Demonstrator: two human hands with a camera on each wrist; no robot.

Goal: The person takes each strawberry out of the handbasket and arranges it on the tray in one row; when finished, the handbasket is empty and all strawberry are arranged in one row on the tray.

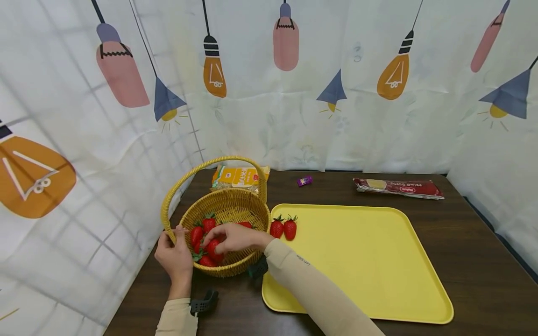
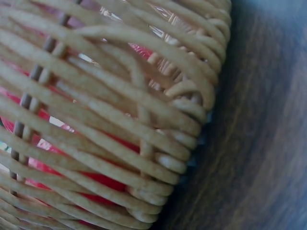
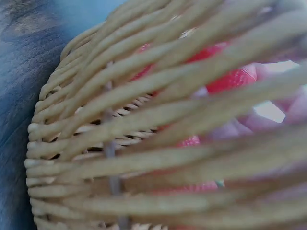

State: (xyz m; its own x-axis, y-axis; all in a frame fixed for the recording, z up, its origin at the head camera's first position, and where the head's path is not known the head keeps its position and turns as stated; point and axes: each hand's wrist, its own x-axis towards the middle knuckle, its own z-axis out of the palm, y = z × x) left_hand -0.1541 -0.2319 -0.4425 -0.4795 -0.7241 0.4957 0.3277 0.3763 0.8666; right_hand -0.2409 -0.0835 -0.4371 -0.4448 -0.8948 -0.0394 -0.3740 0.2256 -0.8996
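A yellow woven basket [image 1: 222,201] with a tall arched handle stands at the left and holds several red strawberries [image 1: 209,223]. My left hand [image 1: 175,257] grips the foot of the handle at the basket's left rim. Reaching in over the right side, my right hand [image 1: 236,237] pinches a strawberry [image 1: 214,251] among the others. Two more strawberries [image 1: 290,228] lie side by side at the left edge of a yellow tray [image 1: 357,261]. Both wrist views look through the basket weave [image 2: 110,110], with red fruit behind it; part of the right fingers [image 3: 230,132] shows between the strands.
Behind the basket lies a yellow-and-clear food packet [image 1: 241,177]. A small purple wrapped item [image 1: 304,181] and a long dark red packet [image 1: 399,187] lie along the back of the dark wooden table [image 1: 483,261]. A printed curtain [image 1: 269,116] hangs behind and at the sides.
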